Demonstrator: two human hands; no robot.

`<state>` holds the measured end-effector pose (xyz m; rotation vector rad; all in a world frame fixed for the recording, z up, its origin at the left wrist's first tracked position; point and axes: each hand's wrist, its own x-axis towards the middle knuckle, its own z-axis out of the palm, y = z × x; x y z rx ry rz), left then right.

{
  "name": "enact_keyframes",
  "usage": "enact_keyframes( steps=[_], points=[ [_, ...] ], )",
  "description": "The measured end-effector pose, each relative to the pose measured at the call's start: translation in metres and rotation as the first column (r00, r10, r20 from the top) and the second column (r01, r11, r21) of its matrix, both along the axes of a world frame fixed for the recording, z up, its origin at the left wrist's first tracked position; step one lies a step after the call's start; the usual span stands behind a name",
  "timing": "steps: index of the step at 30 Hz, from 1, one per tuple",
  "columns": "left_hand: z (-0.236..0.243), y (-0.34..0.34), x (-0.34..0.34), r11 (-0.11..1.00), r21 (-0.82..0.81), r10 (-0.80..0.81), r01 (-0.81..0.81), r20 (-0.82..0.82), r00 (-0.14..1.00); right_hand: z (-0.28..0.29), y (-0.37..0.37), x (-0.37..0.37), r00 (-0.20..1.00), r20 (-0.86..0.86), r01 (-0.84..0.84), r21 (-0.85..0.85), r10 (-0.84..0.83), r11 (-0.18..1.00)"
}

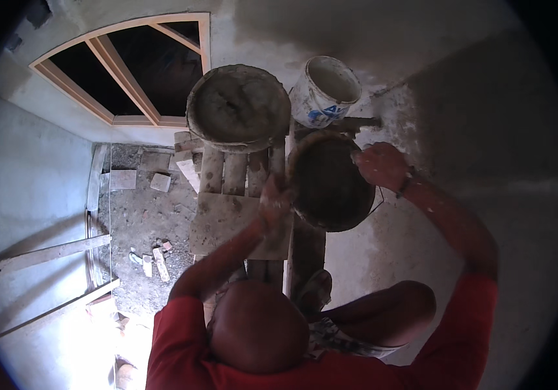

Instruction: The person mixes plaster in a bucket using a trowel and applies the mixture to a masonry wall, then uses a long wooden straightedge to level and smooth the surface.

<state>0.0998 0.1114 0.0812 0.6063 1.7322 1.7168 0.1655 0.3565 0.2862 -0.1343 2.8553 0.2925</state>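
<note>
Bare plastered walls (pixel 474 123) enclose the dark bucket (pixel 300 162), which is in front of the person, a wire handle (pixel 378 201) at its right side. Nearest, on the person's side of the bucket, is a bent knee (pixel 412 302). To the bucket's left, just beside its rim, is the left hand (pixel 275 200); it is blurred, so I cannot tell how far it is open or whether it touches. At the bucket's upper right rim is the right hand (pixel 381 164), its fingers bent inward over the opening; whether they grip the rim or something small and pale there is unclear.

For good handling, I would brace the bucket on its left while the right hand works at the rim, and watch that the wire doesn't snag the wrist.

A flat board (pixel 227 218) lies left of the bucket. Beyond the bucket, to its upper left, stands a wide tub (pixel 240 144) of grey paste; straight beyond it, a white bucket (pixel 304 107). Farthest, past the tub from the bucket, is a wooden window frame (pixel 119 75).
</note>
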Motion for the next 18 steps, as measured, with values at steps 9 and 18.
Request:
enact_keyframes(
  steps=[9, 18],
  points=[
    [0.03, -0.006, 0.038, 0.978, -0.038, 0.165, -0.205, -0.461, 0.872, -0.033, -0.018, 0.045, 0.906, 0.407, -0.081, -0.101, 0.116, 0.992],
    [0.005, -0.002, -0.003, 0.999, -0.002, 0.031, -0.036, -0.482, 0.876, -0.03, 0.023, 0.012, 0.995, 0.093, 0.057, -0.146, -0.043, 0.988]
  ],
)
